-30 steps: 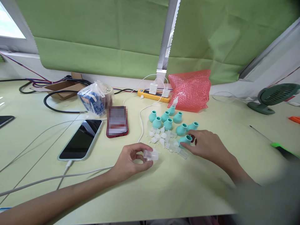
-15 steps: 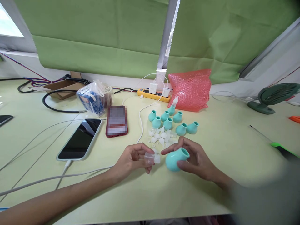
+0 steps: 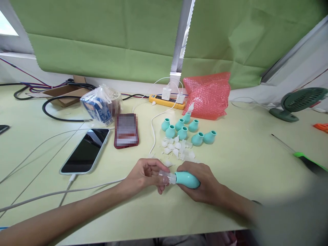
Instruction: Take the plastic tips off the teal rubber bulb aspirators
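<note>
My left hand (image 3: pixel 148 173) pinches a clear plastic tube-like piece (image 3: pixel 165 177) between thumb and fingers. Wrapped around a teal rubber bulb (image 3: pixel 187 179) is my right hand (image 3: pixel 205 182). The bulb lies sideways with its neck pointing left, and its mouth meets the end of the clear piece; how deep the piece sits inside cannot be seen. Just beyond my hands are several small white and clear plastic parts (image 3: pixel 176 146). Behind these stand several more teal bulbs (image 3: pixel 182 133) with open mouths, and one of them (image 3: pixel 187 118) carries a clear tip.
A pink bubble-wrap bag (image 3: pixel 207 95) and a yellow power strip (image 3: pixel 164 101) are at the back. To the left lie a red-cased phone (image 3: pixel 126 131), a charging phone (image 3: pixel 85 151) and cables. A green-handled screwdriver (image 3: pixel 301 156) and a fan (image 3: pixel 294 102) stand on the right side.
My right hand has turned the teal bulb so its mouth faces left and brought it against the clear piece. My left hand keeps its pinch. The view has shifted slightly.
</note>
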`<action>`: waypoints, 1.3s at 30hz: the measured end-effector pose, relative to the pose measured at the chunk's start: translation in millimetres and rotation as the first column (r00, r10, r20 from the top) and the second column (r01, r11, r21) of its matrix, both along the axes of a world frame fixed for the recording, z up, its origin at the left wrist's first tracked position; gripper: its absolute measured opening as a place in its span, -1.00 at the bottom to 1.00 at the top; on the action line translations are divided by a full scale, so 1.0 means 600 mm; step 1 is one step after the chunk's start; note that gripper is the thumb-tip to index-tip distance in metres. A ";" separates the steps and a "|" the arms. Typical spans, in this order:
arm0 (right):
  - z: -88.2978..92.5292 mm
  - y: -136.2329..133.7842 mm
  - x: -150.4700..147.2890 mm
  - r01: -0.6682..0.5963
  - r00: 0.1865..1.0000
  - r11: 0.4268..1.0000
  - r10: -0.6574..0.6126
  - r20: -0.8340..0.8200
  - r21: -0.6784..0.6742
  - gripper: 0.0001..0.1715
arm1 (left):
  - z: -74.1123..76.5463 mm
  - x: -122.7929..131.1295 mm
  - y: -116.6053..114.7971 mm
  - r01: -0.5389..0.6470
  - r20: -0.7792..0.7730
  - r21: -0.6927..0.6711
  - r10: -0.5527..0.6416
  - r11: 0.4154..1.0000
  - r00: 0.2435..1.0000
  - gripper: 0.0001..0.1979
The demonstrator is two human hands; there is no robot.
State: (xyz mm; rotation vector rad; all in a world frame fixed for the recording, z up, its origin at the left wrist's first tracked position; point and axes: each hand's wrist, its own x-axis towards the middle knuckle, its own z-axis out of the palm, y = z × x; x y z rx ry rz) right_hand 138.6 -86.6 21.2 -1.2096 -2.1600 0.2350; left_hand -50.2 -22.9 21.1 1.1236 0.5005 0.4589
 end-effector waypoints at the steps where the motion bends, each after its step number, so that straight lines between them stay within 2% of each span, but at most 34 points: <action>1: -0.003 -0.001 0.001 -0.002 1.000 1.000 0.002 0.003 0.017 -0.84 | 0.001 0.001 0.000 -0.006 -0.012 0.008 0.006 1.000 1.000 -0.78; 7: -0.017 -0.003 -0.002 0.034 0.997 0.996 -0.039 0.067 0.082 -0.83 | 0.001 0.005 -0.005 -0.078 -0.100 0.070 0.085 0.994 0.991 -0.76; 9: -0.020 -0.002 -0.005 0.046 0.996 0.995 -0.052 0.069 0.084 -0.81 | -0.001 0.005 -0.008 -0.110 -0.125 0.160 0.131 0.981 0.983 -0.78; 11: -0.022 0.000 -0.008 0.050 0.998 0.996 -0.053 0.032 0.067 -0.79 | -0.003 0.003 -0.013 -0.136 -0.147 0.302 0.187 0.943 0.971 -0.81; 13: -0.021 0.001 -0.011 0.051 0.998 0.998 -0.050 -0.037 0.024 -0.78 | -0.004 0.002 -0.018 -0.144 -0.152 0.462 0.239 0.875 0.959 -0.84; 15: -0.018 0.002 -0.014 0.043 0.993 0.998 -0.048 -0.105 -0.050 -0.80 | -0.006 -0.001 -0.024 -0.143 -0.134 0.617 0.282 0.774 0.950 -0.86; 19: -0.008 0.002 -0.020 -0.011 0.976 0.960 -0.051 -0.210 -0.281 -0.85 | -0.008 -0.006 -0.031 -0.128 -0.044 0.851 0.311 0.509 0.949 -0.89; 22: -0.004 0.004 -0.020 -0.057 0.948 0.878 -0.102 -0.300 -0.476 -0.84 | -0.006 -0.009 -0.034 -0.118 0.025 0.934 0.268 0.337 0.963 -0.89; 24: -0.004 0.006 -0.017 -0.111 0.928 0.798 -0.130 -0.349 -0.593 -0.82 | -0.003 -0.011 -0.034 -0.087 0.026 0.957 0.216 0.277 0.976 -0.87; 26: -0.003 0.007 -0.015 -0.175 0.917 0.731 -0.124 -0.380 -0.660 -0.79 | -0.001 -0.012 -0.033 -0.055 0.011 0.966 0.170 0.254 0.985 -0.85; 28: 0.001 0.005 -0.013 -0.213 0.915 0.709 -0.095 -0.391 -0.672 -0.78 | -0.001 -0.013 -0.032 -0.050 0.013 0.962 0.137 0.268 0.991 -0.84; 29: 0.003 0.002 -0.013 -0.207 0.916 0.728 -0.091 -0.392 -0.654 -0.78 | -0.002 -0.013 -0.031 -0.068 0.024 0.950 0.145 0.305 0.989 -0.84; 30: 0.006 -0.002 -0.013 -0.184 0.915 0.768 -0.095 -0.393 -0.614 -0.77 | -0.002 -0.013 -0.031 -0.095 0.032 0.923 0.170 0.373 0.985 -0.82; 33: 0.016 -0.018 -0.016 -0.108 0.926 0.888 -0.074 -0.369 -0.447 -0.63 | -0.005 -0.008 -0.029 -0.194 -0.002 0.708 0.277 0.679 0.961 -0.67; 34: 0.019 -0.023 -0.017 -0.103 0.937 0.905 -0.052 -0.347 -0.414 -0.58 | -0.006 -0.006 -0.028 -0.211 -0.023 0.619 0.286 0.756 0.958 -0.67; 35: 0.021 -0.027 -0.018 -0.120 0.947 0.907 -0.018 -0.322 -0.404 -0.54 | -0.006 -0.004 -0.027 -0.213 -0.034 0.549 0.276 0.808 0.961 -0.70; 37: 0.020 -0.032 -0.021 -0.177 0.957 0.889 0.055 -0.285 -0.423 -0.51 | -0.005 -0.001 -0.025 -0.198 -0.020 0.496 0.239 0.846 0.971 -0.79; 39: 0.015 -0.032 -0.023 -0.212 0.958 0.886 0.106 -0.267 -0.411 -0.48 | -0.003 0.000 -0.025 -0.189 0.016 0.510 0.211 0.839 0.977 -0.82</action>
